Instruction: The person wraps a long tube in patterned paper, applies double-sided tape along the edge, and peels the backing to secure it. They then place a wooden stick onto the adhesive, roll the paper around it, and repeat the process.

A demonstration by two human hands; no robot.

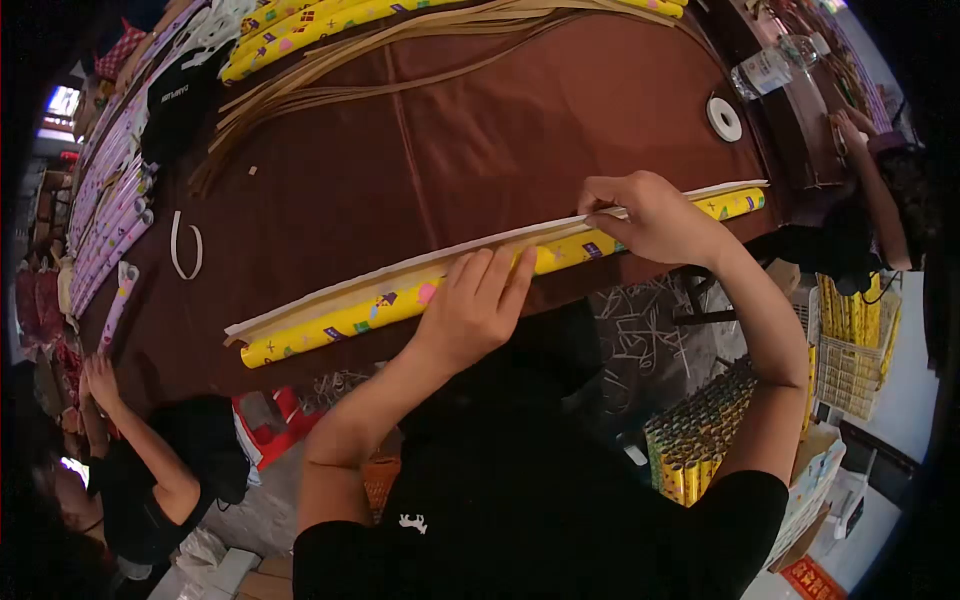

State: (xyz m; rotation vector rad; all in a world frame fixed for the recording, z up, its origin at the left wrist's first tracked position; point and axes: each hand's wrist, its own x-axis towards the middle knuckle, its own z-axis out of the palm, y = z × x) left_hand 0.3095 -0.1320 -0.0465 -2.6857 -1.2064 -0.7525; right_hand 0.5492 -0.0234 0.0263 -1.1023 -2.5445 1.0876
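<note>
A long roll of yellow patterned wrapping paper (340, 325) lies slantwise across the near side of the table. Along its far side runs a loose white edge strip (370, 268). My left hand (475, 305) lies over the middle of the roll, fingers stretched out and resting on it. Farther right, my right hand (650, 218) is closed in a pinch on the white edge strip, just above the roll. My right fingers partly cover the strip where they grip it.
Brown strips (300, 85) and more yellow rolls (330, 20) lie at the back. A white tape roll (724, 119) and a plastic bottle (780, 66) are at the right. Pink rolls (110, 230) line the left, where a co-worker's hand (100, 380) touches the table.
</note>
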